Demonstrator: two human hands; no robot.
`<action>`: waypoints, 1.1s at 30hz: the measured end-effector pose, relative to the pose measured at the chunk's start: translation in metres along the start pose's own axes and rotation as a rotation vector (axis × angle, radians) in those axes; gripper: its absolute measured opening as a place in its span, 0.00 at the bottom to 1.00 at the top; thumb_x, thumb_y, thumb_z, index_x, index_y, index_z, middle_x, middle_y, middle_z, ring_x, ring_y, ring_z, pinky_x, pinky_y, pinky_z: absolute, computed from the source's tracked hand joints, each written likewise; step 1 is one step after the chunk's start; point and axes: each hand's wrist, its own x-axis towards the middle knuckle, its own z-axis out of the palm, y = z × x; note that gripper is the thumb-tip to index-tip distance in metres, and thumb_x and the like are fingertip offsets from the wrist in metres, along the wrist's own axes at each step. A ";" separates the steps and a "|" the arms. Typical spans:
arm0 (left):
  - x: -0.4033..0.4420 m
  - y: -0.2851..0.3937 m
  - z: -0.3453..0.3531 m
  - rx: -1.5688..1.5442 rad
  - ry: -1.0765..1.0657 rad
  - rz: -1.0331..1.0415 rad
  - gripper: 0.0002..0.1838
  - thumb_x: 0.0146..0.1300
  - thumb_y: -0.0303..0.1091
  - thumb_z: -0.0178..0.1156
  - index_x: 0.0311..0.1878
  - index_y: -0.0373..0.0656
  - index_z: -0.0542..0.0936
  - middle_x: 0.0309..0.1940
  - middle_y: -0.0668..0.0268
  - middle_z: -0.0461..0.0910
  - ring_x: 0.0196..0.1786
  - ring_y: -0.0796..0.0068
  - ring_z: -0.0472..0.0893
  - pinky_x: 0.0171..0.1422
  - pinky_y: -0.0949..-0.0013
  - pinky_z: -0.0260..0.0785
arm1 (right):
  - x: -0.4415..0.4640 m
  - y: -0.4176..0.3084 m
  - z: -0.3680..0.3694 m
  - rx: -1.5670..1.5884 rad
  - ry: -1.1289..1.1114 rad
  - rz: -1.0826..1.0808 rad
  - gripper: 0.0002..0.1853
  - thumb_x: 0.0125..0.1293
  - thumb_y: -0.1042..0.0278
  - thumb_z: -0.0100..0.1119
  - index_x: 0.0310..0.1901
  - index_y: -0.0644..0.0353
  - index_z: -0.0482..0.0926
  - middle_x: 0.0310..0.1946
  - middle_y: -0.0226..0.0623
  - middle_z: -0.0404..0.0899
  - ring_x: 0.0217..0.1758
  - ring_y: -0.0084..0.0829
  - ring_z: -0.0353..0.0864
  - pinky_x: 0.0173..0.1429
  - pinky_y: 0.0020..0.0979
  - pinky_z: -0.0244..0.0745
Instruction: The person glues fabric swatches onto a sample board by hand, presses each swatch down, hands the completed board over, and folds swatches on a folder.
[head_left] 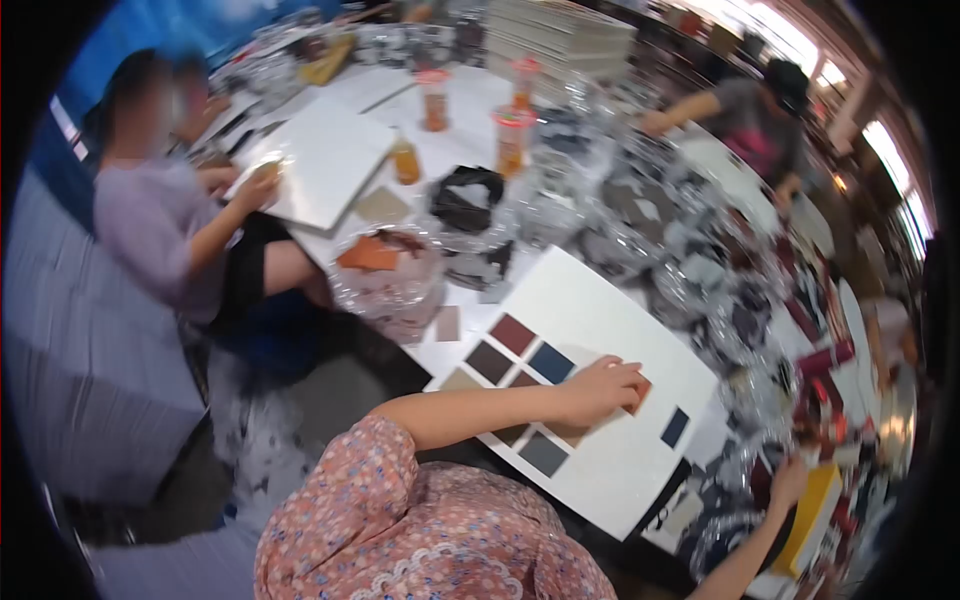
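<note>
A white board (640, 470) carries rows of coloured swatches, among them a dark red one (511, 334), a blue one (550, 363) and a grey one (543, 454). Over the board is my left hand (600, 390), its fingers bent together on an orange-brown swatch (638, 397), partly hidden by them. A separate dark navy swatch (675, 427) lies near the board's right side. Off to the lower right, my right hand (790, 482) is among plastic bags beside a yellow object (812, 515); its fingers are too small and blurred to read.
Clear bags of material pieces (640, 205) crowd the table beyond the board. Further back are an amber bottle (405, 160), red-lidded jars (512, 140) and stacked boards (555, 45). One person (165, 225) sits at the left by another board; another person (760, 125) leans in at the upper right.
</note>
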 end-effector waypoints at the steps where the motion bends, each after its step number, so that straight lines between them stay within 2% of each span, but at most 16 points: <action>1: -0.006 0.003 -0.011 0.020 0.046 -0.015 0.12 0.55 0.27 0.59 0.44 0.46 0.79 0.52 0.58 0.76 0.64 0.56 0.70 0.67 0.51 0.59 | 0.003 0.001 -0.006 0.000 -0.042 0.122 0.13 0.69 0.61 0.55 0.41 0.63 0.79 0.37 0.50 0.81 0.43 0.50 0.81 0.46 0.47 0.74; 3: -0.020 -0.008 -0.038 0.017 0.121 -0.131 0.17 0.53 0.24 0.59 0.48 0.45 0.78 0.53 0.56 0.76 0.62 0.54 0.72 0.66 0.52 0.61 | 0.007 0.040 0.009 0.011 0.154 0.060 0.14 0.71 0.59 0.52 0.40 0.64 0.78 0.36 0.51 0.80 0.40 0.51 0.80 0.43 0.46 0.73; 6: -0.045 -0.054 -0.091 0.113 0.236 -0.349 0.15 0.53 0.24 0.59 0.46 0.44 0.80 0.49 0.57 0.79 0.57 0.55 0.75 0.62 0.54 0.65 | 0.009 0.071 -0.003 0.169 0.209 0.255 0.16 0.69 0.58 0.54 0.45 0.66 0.78 0.38 0.47 0.81 0.39 0.45 0.80 0.45 0.41 0.73; 8: -0.055 -0.085 -0.136 0.219 0.367 -0.580 0.11 0.53 0.23 0.59 0.40 0.42 0.81 0.41 0.59 0.81 0.48 0.56 0.79 0.53 0.56 0.70 | 0.003 0.080 -0.014 0.498 0.184 0.387 0.15 0.68 0.60 0.53 0.44 0.65 0.78 0.38 0.40 0.80 0.36 0.36 0.78 0.41 0.37 0.71; 9: -0.064 -0.110 -0.152 0.423 0.459 -0.481 0.09 0.52 0.23 0.59 0.38 0.42 0.82 0.37 0.59 0.81 0.43 0.55 0.79 0.48 0.55 0.71 | -0.001 0.081 -0.019 0.661 0.170 0.452 0.14 0.67 0.61 0.52 0.43 0.64 0.79 0.38 0.37 0.80 0.34 0.32 0.77 0.39 0.35 0.71; 12: -0.070 -0.147 -0.199 0.612 0.469 -0.572 0.03 0.55 0.27 0.62 0.34 0.41 0.80 0.33 0.59 0.79 0.41 0.55 0.78 0.46 0.53 0.69 | -0.010 -0.002 -0.063 1.323 0.265 0.628 0.10 0.67 0.64 0.51 0.35 0.58 0.81 0.33 0.26 0.74 0.37 0.27 0.76 0.37 0.33 0.68; 13: -0.071 -0.164 -0.205 0.690 0.461 -0.593 0.03 0.55 0.29 0.63 0.32 0.42 0.81 0.34 0.58 0.79 0.41 0.55 0.78 0.45 0.55 0.69 | -0.010 0.011 -0.036 1.579 0.170 0.545 0.07 0.65 0.65 0.52 0.36 0.54 0.80 0.34 0.25 0.74 0.40 0.24 0.76 0.41 0.29 0.68; 14: -0.067 -0.165 -0.209 0.757 0.430 -0.588 0.04 0.54 0.29 0.64 0.32 0.43 0.81 0.33 0.58 0.79 0.41 0.55 0.78 0.44 0.55 0.69 | -0.014 -0.011 -0.038 1.404 0.169 0.420 0.07 0.67 0.64 0.52 0.37 0.53 0.80 0.35 0.27 0.75 0.41 0.22 0.75 0.43 0.25 0.69; 16: -0.058 -0.166 -0.213 0.917 0.290 -0.632 0.05 0.53 0.32 0.64 0.33 0.44 0.83 0.33 0.60 0.80 0.43 0.57 0.79 0.44 0.57 0.69 | -0.021 -0.094 -0.077 1.795 0.039 0.455 0.09 0.70 0.60 0.55 0.41 0.56 0.77 0.36 0.30 0.77 0.38 0.21 0.76 0.42 0.24 0.70; 17: -0.054 -0.170 -0.210 1.000 0.174 -0.670 0.07 0.54 0.35 0.64 0.34 0.44 0.84 0.34 0.61 0.80 0.45 0.60 0.79 0.44 0.59 0.68 | -0.017 -0.085 -0.048 1.836 -0.181 0.284 0.12 0.70 0.59 0.57 0.46 0.60 0.77 0.40 0.31 0.79 0.41 0.23 0.79 0.45 0.25 0.72; 19: -0.046 -0.193 -0.200 1.143 -0.155 -0.944 0.08 0.57 0.36 0.60 0.37 0.48 0.85 0.36 0.63 0.81 0.47 0.63 0.79 0.45 0.58 0.69 | -0.030 -0.152 -0.082 1.640 -0.285 0.236 0.15 0.68 0.71 0.57 0.54 0.65 0.75 0.47 0.36 0.81 0.47 0.26 0.82 0.49 0.23 0.73; 22: -0.041 -0.180 -0.194 1.092 -0.056 -0.862 0.06 0.57 0.33 0.59 0.35 0.49 0.84 0.40 0.62 0.79 0.48 0.62 0.78 0.47 0.56 0.67 | -0.044 -0.208 -0.104 1.576 -0.323 0.218 0.23 0.62 0.77 0.60 0.59 0.68 0.70 0.42 0.41 0.82 0.39 0.26 0.83 0.44 0.24 0.73; 23: -0.049 -0.185 -0.189 1.125 0.056 -0.669 0.06 0.55 0.33 0.59 0.35 0.48 0.82 0.37 0.63 0.78 0.46 0.62 0.76 0.48 0.57 0.65 | -0.049 -0.221 -0.116 1.506 -0.412 0.219 0.25 0.62 0.77 0.61 0.61 0.67 0.67 0.38 0.40 0.83 0.35 0.26 0.84 0.42 0.23 0.73; 25: -0.056 -0.193 -0.182 1.135 0.151 -0.492 0.06 0.54 0.33 0.59 0.35 0.48 0.80 0.35 0.64 0.76 0.45 0.63 0.75 0.47 0.58 0.63 | -0.055 -0.231 -0.084 1.518 -0.471 0.127 0.17 0.62 0.76 0.63 0.52 0.67 0.75 0.31 0.38 0.83 0.26 0.25 0.82 0.33 0.22 0.72; 28: -0.055 -0.190 -0.182 1.152 0.161 -0.490 0.06 0.54 0.34 0.60 0.35 0.47 0.78 0.36 0.66 0.77 0.45 0.64 0.75 0.48 0.59 0.63 | -0.059 -0.252 -0.072 1.407 -0.432 0.119 0.06 0.65 0.74 0.61 0.40 0.65 0.75 0.23 0.31 0.78 0.20 0.18 0.75 0.25 0.19 0.68; 33: -0.057 -0.192 -0.182 1.140 0.110 -0.593 0.10 0.53 0.38 0.67 0.35 0.46 0.79 0.38 0.66 0.78 0.47 0.64 0.76 0.50 0.58 0.63 | -0.061 -0.274 -0.036 1.375 -0.390 0.086 0.07 0.67 0.71 0.60 0.35 0.62 0.72 0.19 0.26 0.73 0.18 0.15 0.70 0.24 0.21 0.66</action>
